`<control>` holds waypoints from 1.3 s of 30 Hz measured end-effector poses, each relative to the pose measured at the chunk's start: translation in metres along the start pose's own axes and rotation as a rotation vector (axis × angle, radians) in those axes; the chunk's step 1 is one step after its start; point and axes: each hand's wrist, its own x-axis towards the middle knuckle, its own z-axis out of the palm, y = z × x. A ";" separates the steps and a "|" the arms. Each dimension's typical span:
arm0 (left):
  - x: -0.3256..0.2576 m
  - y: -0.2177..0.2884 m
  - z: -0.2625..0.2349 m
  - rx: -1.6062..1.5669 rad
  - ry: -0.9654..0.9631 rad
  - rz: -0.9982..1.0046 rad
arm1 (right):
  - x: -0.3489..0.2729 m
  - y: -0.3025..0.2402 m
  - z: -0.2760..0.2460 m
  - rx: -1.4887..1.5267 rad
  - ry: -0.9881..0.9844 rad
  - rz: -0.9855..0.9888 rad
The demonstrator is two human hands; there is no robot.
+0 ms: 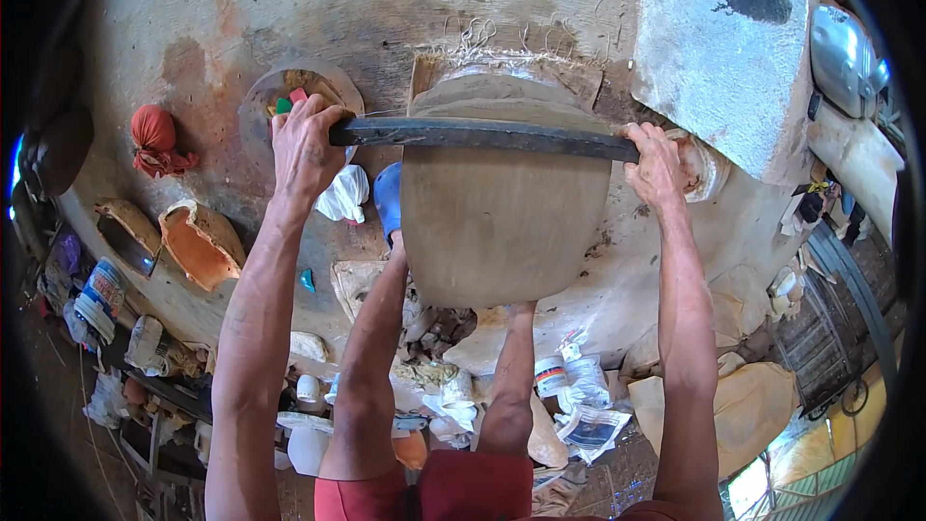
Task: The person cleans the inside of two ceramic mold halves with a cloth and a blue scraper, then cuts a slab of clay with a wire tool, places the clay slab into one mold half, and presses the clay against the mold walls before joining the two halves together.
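Left hand [307,147] and right hand [656,164] clasp opposite ends of a bar [482,134], either side of the slab [503,227]. Both arms [253,338] extend forward, nearly straight.

Stained floor [318,0] carries a red bundle [154,135] and whitish slab [719,77]

Pale, worn floor [318,5], blotched reddish and dark, ahead of left hand [307,150]. Well right of right hand [654,166], nearer the body, dark slatted frame [818,342] with small wheel; past that, bright patch of light [748,488]. Thin bluish light strip [14,178] far left of left hand.
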 end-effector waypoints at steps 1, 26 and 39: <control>-0.002 -0.001 0.001 -0.014 0.018 0.009 | -0.001 0.000 0.002 0.005 0.002 -0.003; -0.065 0.017 0.037 0.106 -0.080 -0.026 | -0.056 0.035 0.064 -0.091 0.031 -0.117; -0.145 0.044 0.062 0.094 -0.152 0.008 | -0.175 0.020 0.138 0.016 -0.109 0.089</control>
